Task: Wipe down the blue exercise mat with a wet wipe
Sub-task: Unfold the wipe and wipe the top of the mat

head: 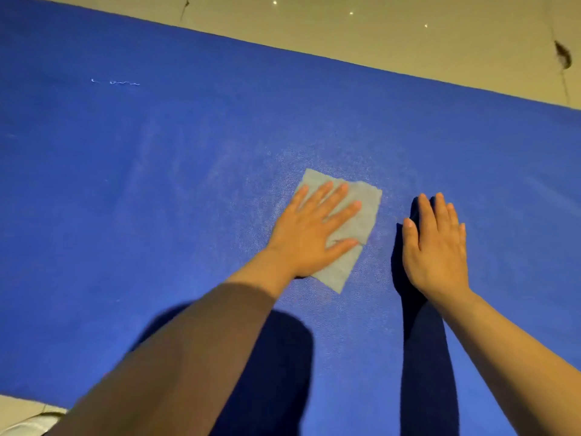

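Blue exercise mat [157,184] runs lengthwise left-right; left hand [309,234] (fingers spread) presses wet wipe [358,215]; right hand [437,247] lies flat.

Your view is warm and fairly dim, lit from the right: each forearm throws a hard dark shadow to its left across the blue mat [125,184]. Your left forearm [188,357] is motion-blurred, and wide-angle distortion bends the mat's far edge.
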Demonstrator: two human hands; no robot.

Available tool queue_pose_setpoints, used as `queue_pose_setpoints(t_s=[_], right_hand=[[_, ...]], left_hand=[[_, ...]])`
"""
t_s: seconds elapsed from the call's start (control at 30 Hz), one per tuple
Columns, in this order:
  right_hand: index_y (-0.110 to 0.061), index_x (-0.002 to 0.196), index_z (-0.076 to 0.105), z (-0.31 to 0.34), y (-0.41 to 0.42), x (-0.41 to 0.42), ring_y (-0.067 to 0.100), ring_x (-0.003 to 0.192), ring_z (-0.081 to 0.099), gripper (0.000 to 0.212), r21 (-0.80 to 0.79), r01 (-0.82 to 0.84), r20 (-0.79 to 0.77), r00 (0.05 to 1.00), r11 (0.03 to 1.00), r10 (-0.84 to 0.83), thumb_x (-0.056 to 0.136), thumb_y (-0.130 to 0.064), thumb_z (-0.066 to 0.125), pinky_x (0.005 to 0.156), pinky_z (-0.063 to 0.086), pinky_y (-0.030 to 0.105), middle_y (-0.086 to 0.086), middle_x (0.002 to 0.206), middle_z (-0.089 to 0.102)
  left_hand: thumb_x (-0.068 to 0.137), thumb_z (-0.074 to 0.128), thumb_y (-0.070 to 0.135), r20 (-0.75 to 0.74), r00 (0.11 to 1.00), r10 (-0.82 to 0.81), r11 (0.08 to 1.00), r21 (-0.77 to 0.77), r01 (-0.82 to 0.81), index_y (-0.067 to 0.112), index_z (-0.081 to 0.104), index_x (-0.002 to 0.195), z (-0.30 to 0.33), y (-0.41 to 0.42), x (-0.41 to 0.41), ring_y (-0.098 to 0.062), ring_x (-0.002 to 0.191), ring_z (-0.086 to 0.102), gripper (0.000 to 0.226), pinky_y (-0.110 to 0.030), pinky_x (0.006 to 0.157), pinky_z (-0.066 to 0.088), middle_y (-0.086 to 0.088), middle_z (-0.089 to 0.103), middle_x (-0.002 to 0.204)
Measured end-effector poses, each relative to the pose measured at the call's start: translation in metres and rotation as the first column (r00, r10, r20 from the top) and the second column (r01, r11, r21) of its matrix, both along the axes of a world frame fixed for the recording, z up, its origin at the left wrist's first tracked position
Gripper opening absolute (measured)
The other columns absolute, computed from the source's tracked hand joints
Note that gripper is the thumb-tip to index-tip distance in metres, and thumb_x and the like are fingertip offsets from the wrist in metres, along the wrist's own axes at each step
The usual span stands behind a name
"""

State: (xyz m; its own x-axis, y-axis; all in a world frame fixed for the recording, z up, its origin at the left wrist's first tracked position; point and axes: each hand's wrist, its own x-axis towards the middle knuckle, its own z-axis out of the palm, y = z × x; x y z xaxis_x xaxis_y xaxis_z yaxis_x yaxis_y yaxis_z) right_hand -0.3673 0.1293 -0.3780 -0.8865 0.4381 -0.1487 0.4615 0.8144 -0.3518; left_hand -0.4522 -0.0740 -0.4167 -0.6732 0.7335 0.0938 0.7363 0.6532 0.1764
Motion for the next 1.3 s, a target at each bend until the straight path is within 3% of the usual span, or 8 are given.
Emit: queue_pose_setpoints(t_s=[0.33,0.4,0.5,0.67,0.83,0.93,1.07,1.3], right_hand=[[-0.012,0.152,0.03,-0.002,0.001,-0.012,0.03,0.149,0.011,0.066,0.091,-0.061,0.001,0.998,0.994,0.062,0.095,-0.044,0.021,0.119,0.007,0.052,0.012,0.161,0.019],[-0.012,0.152,0.031,-0.003,0.001,-0.022,0.031,0.149,0.012,0.065,0.083,-0.051,-0.019,0.998,0.995,0.053,0.096,-0.043,0.021,0.118,0.007,0.052,0.012,0.161,0.02],[-0.016,0.153,0.029,-0.011,0.003,-0.026,0.029,0.149,0.012,0.066,0.101,-0.037,-0.038,0.998,0.994,0.041,0.097,-0.047,0.015,0.119,0.006,0.05,0.009,0.161,0.02],[-0.019,0.153,0.03,-0.019,0.003,-0.021,0.025,0.149,0.014,0.063,0.159,-0.023,-0.056,0.998,0.987,0.032,0.099,-0.046,0.012,0.12,0.005,0.045,0.006,0.161,0.021],[-0.017,0.151,0.034,-0.021,0.001,-0.021,0.026,0.148,0.018,0.058,0.192,0.003,-0.075,0.997,0.981,0.011,0.1,-0.04,0.02,0.12,0.008,0.045,0.008,0.159,0.027],[-0.017,0.15,0.035,-0.022,0.001,-0.023,0.025,0.147,0.018,0.057,0.213,0.011,-0.077,0.997,0.977,0.005,0.1,-0.039,0.021,0.12,0.007,0.043,0.008,0.158,0.028],[-0.016,0.149,0.037,-0.024,0.002,-0.026,0.027,0.146,0.021,0.057,0.24,0.012,-0.068,0.998,0.971,0.004,0.099,-0.038,0.024,0.12,0.006,0.043,0.01,0.157,0.03],[-0.017,0.149,0.035,-0.026,0.006,-0.026,0.028,0.145,0.023,0.055,0.259,0.002,-0.088,0.996,0.966,0.022,0.098,-0.036,0.027,0.119,0.009,0.045,0.01,0.156,0.032]], left_hand=[[0.088,0.002,0.058,0.088,0.76,0.644,0.762,-0.161,-0.627,0.026,0.017,0.155,0.011,-0.077,-0.028,-0.029,0.15,0.008,0.076,-0.05,0.118,-0.002,-0.004,0.009,0.163],[0.091,0.001,0.05,0.068,0.795,0.603,0.794,-0.151,-0.589,0.021,0.018,0.154,0.013,-0.041,-0.009,-0.031,0.149,0.012,0.071,-0.049,0.116,-0.003,-0.006,0.01,0.162],[0.097,0.019,0.042,0.057,0.96,0.273,0.957,-0.116,-0.265,0.021,0.037,0.15,0.014,0.023,0.024,-0.03,0.146,0.027,0.06,-0.05,0.116,0.01,-0.004,0.027,0.159],[0.094,0.023,0.055,0.146,0.989,0.017,0.991,-0.13,0.002,0.033,0.037,0.148,0.016,0.043,-0.027,-0.023,0.146,0.026,0.06,-0.046,0.117,0.013,0.002,0.029,0.158],[0.091,0.017,0.065,0.095,0.95,0.297,0.95,-0.127,-0.284,0.034,0.026,0.152,0.015,-0.011,-0.125,-0.023,0.15,0.014,0.069,-0.043,0.118,0.0,0.001,0.017,0.162],[0.099,0.021,0.06,0.129,0.789,0.601,0.794,-0.215,-0.569,0.036,0.008,0.155,0.019,-0.05,-0.158,-0.02,0.151,-0.002,0.062,-0.044,0.118,-0.007,0.004,-0.002,0.164],[0.103,0.02,0.047,0.086,0.673,0.734,0.673,-0.225,-0.705,0.027,0.002,0.156,0.022,-0.036,-0.165,-0.025,0.151,-0.005,0.059,-0.051,0.119,-0.005,-0.002,-0.005,0.164],[0.104,0.016,0.046,0.103,0.98,0.168,0.969,-0.198,-0.145,0.03,0.002,0.156,0.022,0.123,-0.141,-0.026,0.15,-0.01,0.056,-0.053,0.118,-0.008,0.0,-0.008,0.164]])
